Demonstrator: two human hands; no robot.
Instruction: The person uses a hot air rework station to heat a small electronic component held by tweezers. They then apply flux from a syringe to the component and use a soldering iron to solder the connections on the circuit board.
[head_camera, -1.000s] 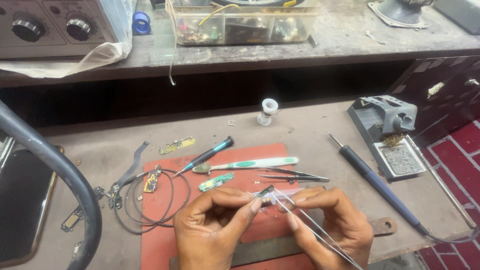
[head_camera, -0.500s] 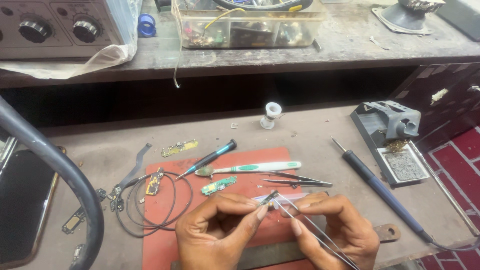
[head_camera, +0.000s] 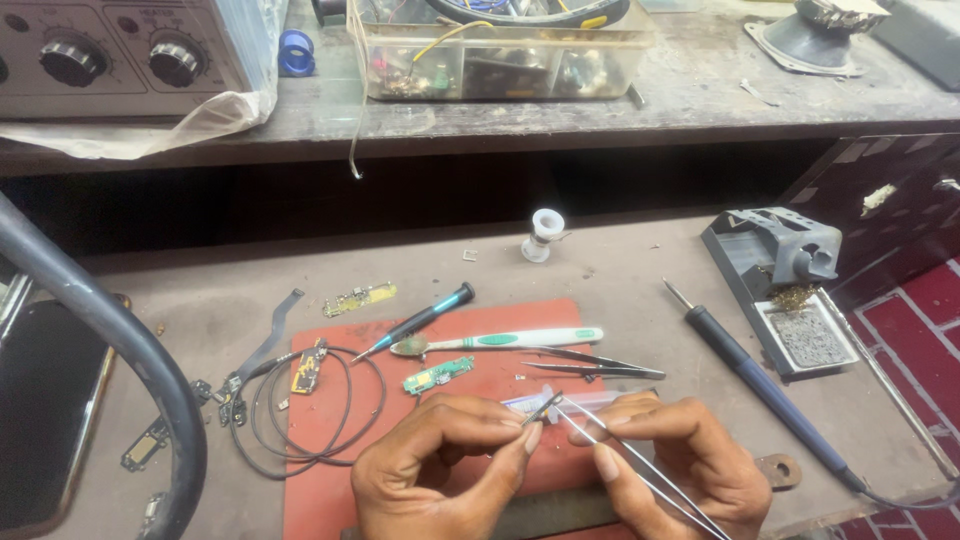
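Over the red mat (head_camera: 330, 500) at the near edge of the bench (head_camera: 620, 290), the left hand (head_camera: 440, 465) pinches a tiny part (head_camera: 535, 410). The right hand (head_camera: 680, 455) pinches tweezers (head_camera: 640, 470) shut on it. It looks light, stiff, fragile; best gripped by its edges.

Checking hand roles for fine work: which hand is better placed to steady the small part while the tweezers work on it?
Left hand: probably; it pinches the small part. The right hand holds the tweezers.

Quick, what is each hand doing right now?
Left hand: closed, pinching a small part between thumb and fingertips.
Right hand: closed, holding tweezers at that part.
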